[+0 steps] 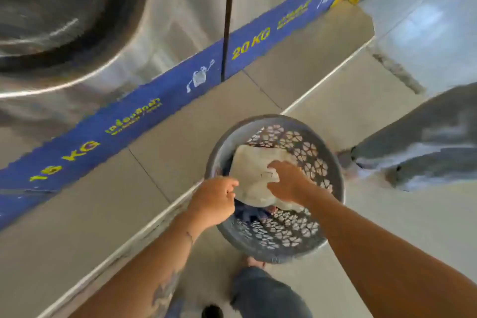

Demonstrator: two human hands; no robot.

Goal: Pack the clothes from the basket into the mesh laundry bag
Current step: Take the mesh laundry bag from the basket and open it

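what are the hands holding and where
Both hands grip the white cloth lying in the basket: left hand at its left edge, right hand on top.

The white cloth (254, 175) hides most of the darker clothes (249, 214) in the basket (333, 162); the washer drum (59, 13) is blurred.

We see our left hand (215, 201) fisted at the grey basket's (333, 170) nine o'clock rim, our right hand (287, 181) gripping white cloth (251, 170) inside
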